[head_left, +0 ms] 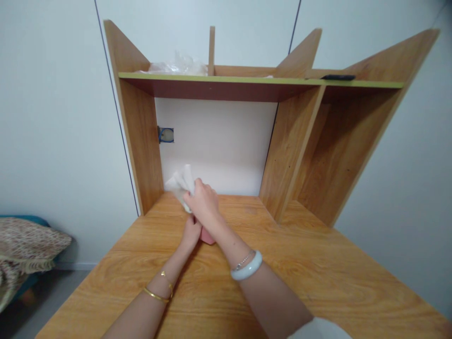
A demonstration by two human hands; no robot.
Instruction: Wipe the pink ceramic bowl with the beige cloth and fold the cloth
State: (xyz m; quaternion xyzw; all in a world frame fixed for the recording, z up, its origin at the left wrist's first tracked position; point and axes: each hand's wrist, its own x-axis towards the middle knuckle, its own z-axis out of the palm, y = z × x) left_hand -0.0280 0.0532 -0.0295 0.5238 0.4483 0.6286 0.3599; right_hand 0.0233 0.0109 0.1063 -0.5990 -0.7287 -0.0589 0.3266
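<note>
My right hand [204, 203] is closed on a white tissue [181, 182], which sticks up and out to the left, slightly blurred. Just below it, my left hand [192, 230] grips a small pink object [207, 236] low over the wooden desk [226, 292]. Much of the pink object is covered by my hands and right forearm, so its kind is unclear. The right wrist crosses close above the left one.
A wooden shelf unit [289, 155] stands along the back of the desk. Clear plastic wrapping [180, 65] and a dark flat object [338, 77] lie on its upper shelf. An open wall box with wires [166, 135] shows behind. Patterned fabric [28, 242] lies at left.
</note>
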